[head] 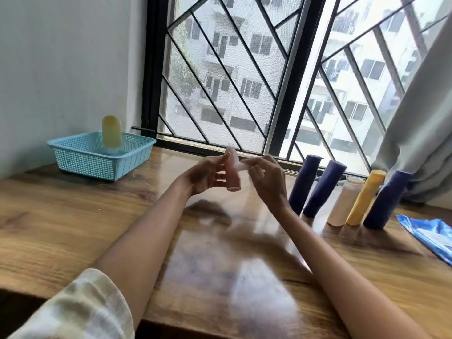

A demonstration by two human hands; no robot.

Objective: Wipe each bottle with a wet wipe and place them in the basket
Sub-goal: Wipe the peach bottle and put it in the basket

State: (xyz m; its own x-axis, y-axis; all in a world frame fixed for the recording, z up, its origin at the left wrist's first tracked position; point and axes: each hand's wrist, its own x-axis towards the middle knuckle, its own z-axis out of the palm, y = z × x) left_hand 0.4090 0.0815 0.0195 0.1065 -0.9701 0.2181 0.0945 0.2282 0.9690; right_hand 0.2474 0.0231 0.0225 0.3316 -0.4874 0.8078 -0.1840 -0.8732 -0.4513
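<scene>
The left hand (pixel 205 176) is raised above the wooden table (pixel 73 216), its fingers curled round a small pink bottle (pixel 232 172) that stands nearly upright in its grip, base down. Just to the right of it, the right hand (pixel 265 178) pinches a white wet wipe (pixel 241 165) between thumb and fingertips and presses it against the upper side of the pink bottle, so the wipe lies between the two hands. The picture is blurred here, and the exact fold of the wipe cannot be made out.

Well off to the left of the left hand, further back, sits a light blue basket (pixel 80 157) with one yellow bottle (pixel 111 130) standing upright inside it.

To the right of the right hand, near the window (pixel 244 69), five bottles stand in a row: a dark blue bottle (pixel 304 183), another dark blue one (pixel 324 188), a white bottle (pixel 344 201), an orange-yellow bottle (pixel 365 198) and a last dark blue bottle (pixel 387 200). Beyond them, at the table's right edge, lies a blue packet (pixel 433 234) of wipes.
</scene>
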